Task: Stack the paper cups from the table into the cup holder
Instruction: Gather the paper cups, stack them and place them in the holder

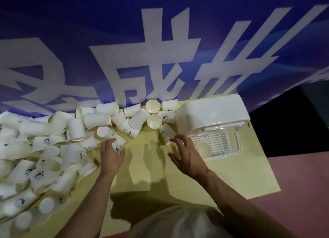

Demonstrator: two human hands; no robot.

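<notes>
Both hands empty, fingers wide: left hand should pinch nearest paper cup by rim; right hand near cup holder.

White paper cups lie tumbled in a big pile at left; the white cup holder stands at right.

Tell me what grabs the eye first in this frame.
A huge heap of white paper cups sprawls over the left half of the yellow table. Behind it hangs a blue banner with big white characters. At the right stands the white cup holder, with the open left hand and right hand spread in between.
</notes>
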